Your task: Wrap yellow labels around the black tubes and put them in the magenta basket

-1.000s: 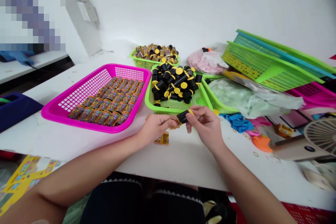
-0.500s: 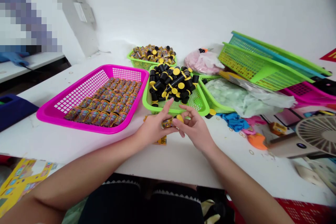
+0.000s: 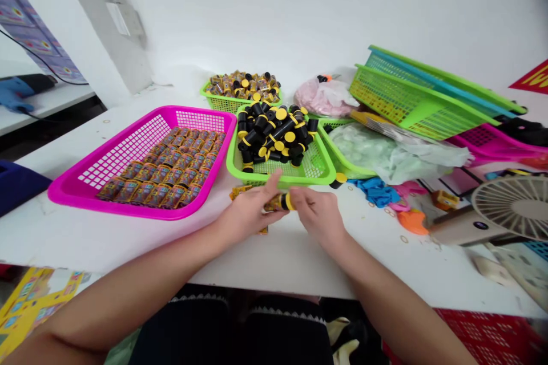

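Between my two hands is a small black canister (image 3: 277, 203) with a yellow cap and a printed wrap, lying roughly sideways. My left hand (image 3: 248, 214) grips its wrapped body, thumb raised. My right hand (image 3: 320, 215) has its fingers pinched at the yellow-capped end. Beneath and beside my left hand, printed yellow labels (image 3: 238, 191) lie on the table, partly covered. Just beyond the hands stands a green basket (image 3: 319, 168) with a heap of black canisters (image 3: 274, 131), yellow-capped. At left, a pink basket (image 3: 79, 185) has wrapped canisters (image 3: 160, 174) in neat rows.
Behind, another green basket (image 3: 222, 104) is full of wrapped canisters. One loose canister (image 3: 338, 180) lies right of the near basket. Further right are stacked baskets (image 3: 411, 100), plastic bags (image 3: 385, 151), blue scraps (image 3: 377, 191) and a fan (image 3: 514, 208). The white table's front edge is close to my body.
My right fingers have closed from a loose, spread pose onto the capped end of the canister. The left hand still holds it. The view has shifted slightly.
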### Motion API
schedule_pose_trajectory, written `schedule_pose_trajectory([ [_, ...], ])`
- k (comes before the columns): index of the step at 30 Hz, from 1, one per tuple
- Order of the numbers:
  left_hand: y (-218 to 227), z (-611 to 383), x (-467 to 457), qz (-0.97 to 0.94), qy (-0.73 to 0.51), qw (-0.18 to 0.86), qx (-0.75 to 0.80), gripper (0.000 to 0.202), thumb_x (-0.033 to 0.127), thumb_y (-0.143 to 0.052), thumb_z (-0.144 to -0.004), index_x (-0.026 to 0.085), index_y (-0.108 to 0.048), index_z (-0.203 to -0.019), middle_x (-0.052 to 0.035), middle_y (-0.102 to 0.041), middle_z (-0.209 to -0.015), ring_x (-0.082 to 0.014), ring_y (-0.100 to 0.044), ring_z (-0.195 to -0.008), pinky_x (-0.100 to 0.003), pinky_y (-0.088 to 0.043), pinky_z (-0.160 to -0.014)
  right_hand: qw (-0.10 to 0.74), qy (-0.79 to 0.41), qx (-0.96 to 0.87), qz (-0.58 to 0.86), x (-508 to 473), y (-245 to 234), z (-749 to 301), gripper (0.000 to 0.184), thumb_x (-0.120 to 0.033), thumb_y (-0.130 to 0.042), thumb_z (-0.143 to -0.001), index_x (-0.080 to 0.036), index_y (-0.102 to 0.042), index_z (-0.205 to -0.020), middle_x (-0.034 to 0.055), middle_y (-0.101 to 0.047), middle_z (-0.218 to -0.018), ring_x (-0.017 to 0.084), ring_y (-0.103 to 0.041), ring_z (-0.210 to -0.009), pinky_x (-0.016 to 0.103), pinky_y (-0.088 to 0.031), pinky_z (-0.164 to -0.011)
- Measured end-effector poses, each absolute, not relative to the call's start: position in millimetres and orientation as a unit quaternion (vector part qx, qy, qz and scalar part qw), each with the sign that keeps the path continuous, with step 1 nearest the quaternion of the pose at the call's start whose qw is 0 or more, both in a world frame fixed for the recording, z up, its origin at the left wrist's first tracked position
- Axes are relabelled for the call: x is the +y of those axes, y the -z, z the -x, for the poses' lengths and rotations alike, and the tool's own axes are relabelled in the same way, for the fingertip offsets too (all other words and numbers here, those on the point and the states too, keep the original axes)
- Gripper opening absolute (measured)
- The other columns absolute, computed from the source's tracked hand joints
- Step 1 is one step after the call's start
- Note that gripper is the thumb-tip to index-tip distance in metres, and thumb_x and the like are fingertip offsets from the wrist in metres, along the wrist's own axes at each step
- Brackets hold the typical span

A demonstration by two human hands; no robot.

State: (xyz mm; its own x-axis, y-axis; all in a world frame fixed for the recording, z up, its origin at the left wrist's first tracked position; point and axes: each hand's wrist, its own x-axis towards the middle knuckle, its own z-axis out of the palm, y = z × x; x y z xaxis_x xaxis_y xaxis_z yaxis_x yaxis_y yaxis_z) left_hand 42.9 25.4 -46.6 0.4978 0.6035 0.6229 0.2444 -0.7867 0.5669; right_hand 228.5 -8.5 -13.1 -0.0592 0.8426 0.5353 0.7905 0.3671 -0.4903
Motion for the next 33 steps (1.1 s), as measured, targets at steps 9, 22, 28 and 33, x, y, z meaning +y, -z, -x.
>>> schedule_pose_trajectory([
  [9,19,-44,24,-0.546,-0.518,0.596,0.281,0.135,0.023,-0.082,-0.073,0.022,0.027,-0.152,0.0040,-0.075,-0.076,-0.0102,-0.068,-0.061,-0.022,-0.056,-0.065,0.421,0.135,-0.837,0.322,-2,29,-214,0.063,-0.026,-0.067,-0.085,-0.018,-0.039,-0.141,0.0154,-0.061,-0.118,0.027,-0.061,-0.115,0.045,-0.057,-0.094],
  [22,25,-47,17,-0.577,-0.561,0.498,0.324,0.118,0.017,-0.077,-0.071,0.021,0.001,-0.159,0.0059,-0.072,-0.073,-0.0061,-0.061,-0.062,-0.018,-0.052,-0.070,0.425,0.288,-0.795,0.323,2,32,-192,0.046,-0.023,-0.065,-0.087,-0.011,-0.051,-0.129,0.0157,-0.064,-0.106,0.031,-0.060,-0.109,0.060,-0.048,-0.105],
  [28,19,-42,24,-0.664,-0.510,0.415,0.356,0.072,0.027,-0.077,-0.074,0.019,-0.053,-0.141,-0.0019,-0.076,-0.092,-0.0113,-0.067,-0.077,-0.021,-0.053,-0.074,0.453,0.212,-0.810,0.306,4,36,-198,0.060,-0.027,-0.066,-0.085,-0.018,-0.043,-0.139,0.0139,-0.061,-0.114,0.030,-0.058,-0.115,0.058,-0.046,-0.107],
  [33,-16,-9,2,-0.738,-0.459,0.315,0.381,0.023,0.033,-0.077,-0.077,0.018,-0.071,-0.093,-0.0056,-0.076,-0.097,-0.0151,-0.068,-0.078,-0.025,-0.054,-0.072,0.489,0.100,-0.789,0.359,15,12,-226,0.039,-0.030,-0.058,-0.088,-0.024,-0.054,-0.127,0.0117,-0.059,-0.117,0.028,-0.058,-0.114,0.050,-0.049,-0.101],
])
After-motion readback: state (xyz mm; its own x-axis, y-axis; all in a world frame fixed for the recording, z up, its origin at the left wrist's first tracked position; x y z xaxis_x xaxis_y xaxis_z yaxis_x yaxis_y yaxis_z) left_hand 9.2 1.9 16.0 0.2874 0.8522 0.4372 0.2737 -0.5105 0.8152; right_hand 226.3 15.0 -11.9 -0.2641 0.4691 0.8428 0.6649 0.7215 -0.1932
